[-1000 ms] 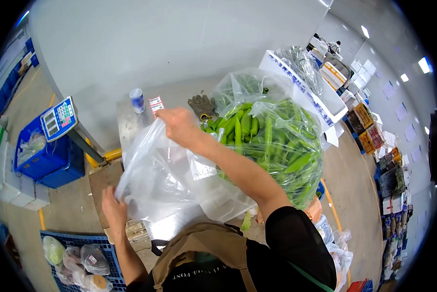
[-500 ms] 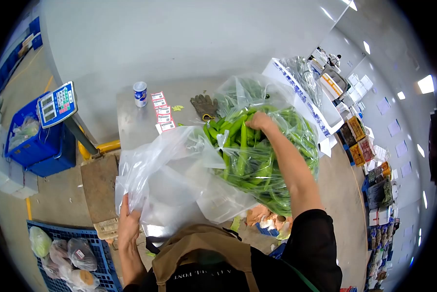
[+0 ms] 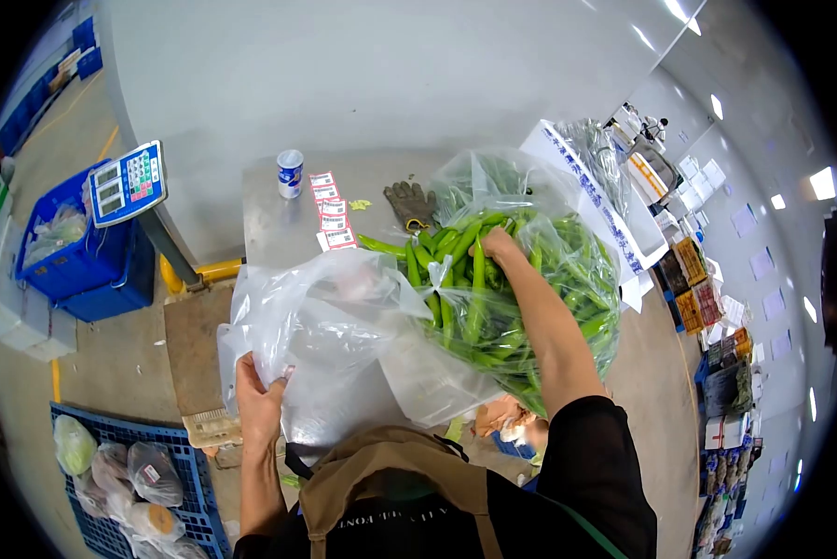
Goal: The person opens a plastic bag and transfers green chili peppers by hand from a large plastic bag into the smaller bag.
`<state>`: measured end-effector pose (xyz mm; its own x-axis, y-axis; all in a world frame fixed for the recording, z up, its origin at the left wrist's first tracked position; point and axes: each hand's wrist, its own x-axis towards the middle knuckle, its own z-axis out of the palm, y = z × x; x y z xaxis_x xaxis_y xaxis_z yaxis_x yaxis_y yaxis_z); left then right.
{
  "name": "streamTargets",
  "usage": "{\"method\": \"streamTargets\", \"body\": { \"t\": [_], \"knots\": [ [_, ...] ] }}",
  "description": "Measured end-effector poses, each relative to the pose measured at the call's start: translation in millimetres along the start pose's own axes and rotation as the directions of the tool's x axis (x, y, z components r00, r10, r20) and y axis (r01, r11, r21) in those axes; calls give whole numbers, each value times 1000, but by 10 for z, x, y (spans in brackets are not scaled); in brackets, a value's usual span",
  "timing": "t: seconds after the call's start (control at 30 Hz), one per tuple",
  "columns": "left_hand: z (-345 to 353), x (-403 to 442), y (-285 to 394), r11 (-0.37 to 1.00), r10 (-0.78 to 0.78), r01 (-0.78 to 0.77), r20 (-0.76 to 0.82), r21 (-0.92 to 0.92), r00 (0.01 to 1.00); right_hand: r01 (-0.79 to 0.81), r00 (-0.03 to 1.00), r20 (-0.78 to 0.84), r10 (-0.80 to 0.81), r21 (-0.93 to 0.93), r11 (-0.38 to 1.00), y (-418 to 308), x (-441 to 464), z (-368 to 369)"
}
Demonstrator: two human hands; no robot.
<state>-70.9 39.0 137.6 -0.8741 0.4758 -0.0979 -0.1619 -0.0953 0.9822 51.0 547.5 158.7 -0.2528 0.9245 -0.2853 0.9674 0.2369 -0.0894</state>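
Note:
My left hand (image 3: 262, 396) pinches the rim of a clear plastic bag (image 3: 316, 312), which lies open and slack across the metal table. My right hand (image 3: 499, 244) reaches into a large clear bag full of long green peppers (image 3: 568, 270). Its fingers are closed around peppers at the bag's mouth and partly hidden among them. One pepper (image 3: 381, 245) juts out to the left, above the slack bag. Behind the peppers sits another bag of greens (image 3: 479, 182). Near it lies a dark work glove (image 3: 409, 203).
A row of printed labels (image 3: 333, 212) and a blue-and-white can (image 3: 290, 174) stand toward the table's back. At left is a scale display (image 3: 128, 184) on a post, with blue crates (image 3: 74, 242) behind. A white box (image 3: 614, 210) borders the right side. Bagged produce rests on a blue pallet (image 3: 195, 475).
The view has shifted slightly, moving the table's contents rightward. My left hand has risen a little with the bag's rim. A pepper now sticks out left of the pile.

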Motion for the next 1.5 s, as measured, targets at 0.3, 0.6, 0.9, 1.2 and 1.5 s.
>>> {"method": "streamTargets", "body": {
  "t": [0.3, 0.6, 0.9, 1.2, 1.5],
  "knots": [
    [27, 139, 28, 920, -153, 144, 5, -364, 988, -227, 923, 372, -101, 735, 639, 31, -183, -239],
    [216, 414, 117, 877, -419, 412, 28, -246, 908, -186, 871, 209, -444, 978, 95, 59, -1275, -725],
    [365, 527, 256, 584, -625, 727, 372, -362, 687, 508, 588, -668, -456, 744, -435, -844, -2681, -567],
    [-42, 466, 197, 767, -447, 438, 99, -468, 889, 865, 483, 399, -779, -80, 495, -867, -2232, 1301],
    [136, 220, 222, 736, -460, 495, 196, -461, 866, 424, 775, -431, -463, -189, 886, -409, -1990, -379]
  ]
}}
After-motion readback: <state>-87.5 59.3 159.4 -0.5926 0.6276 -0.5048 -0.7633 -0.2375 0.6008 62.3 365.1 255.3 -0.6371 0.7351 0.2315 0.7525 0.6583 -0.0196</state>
